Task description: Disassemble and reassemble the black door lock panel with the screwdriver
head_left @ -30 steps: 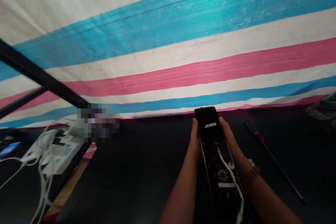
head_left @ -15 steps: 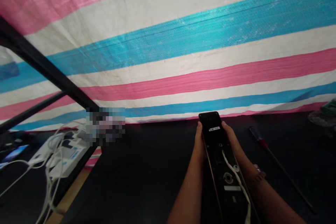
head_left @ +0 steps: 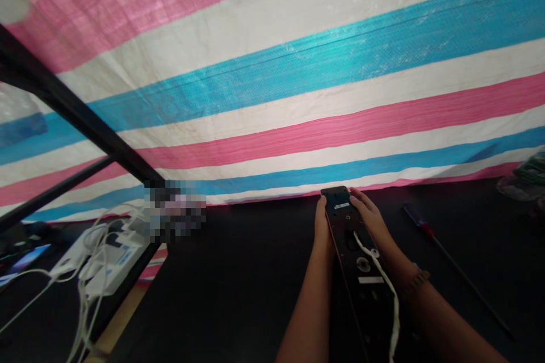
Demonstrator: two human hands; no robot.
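A sheet striped in pink, white and blue (head_left: 272,110) fills the view beyond the work; at its foot the dark tabletop (head_left: 234,272) begins, running from the person's left forearm out to its slanting left edge, a broad stretch for sideways movement; along that edge rises a black metal frame (head_left: 89,119). The long black panel (head_left: 351,278) lies between the two forearms, its far end near the tabletop's back edge and the hem of the sheet, so there is little room forward; the left hand (head_left: 322,227) grasps its left edge near that far end, thumb up along the side; the right hand (head_left: 369,218) grips the opposite edge, though fingers beneath are hidden. Past the left edge sits a white power strip (head_left: 113,269) with tangled cables (head_left: 83,317); a long screwdriver (head_left: 458,267) lies slantwise right of the right forearm, a narrower strip of tabletop between them; a white cord (head_left: 385,281) trails down the panel's face; a bracelet (head_left: 419,282) rings the right wrist.
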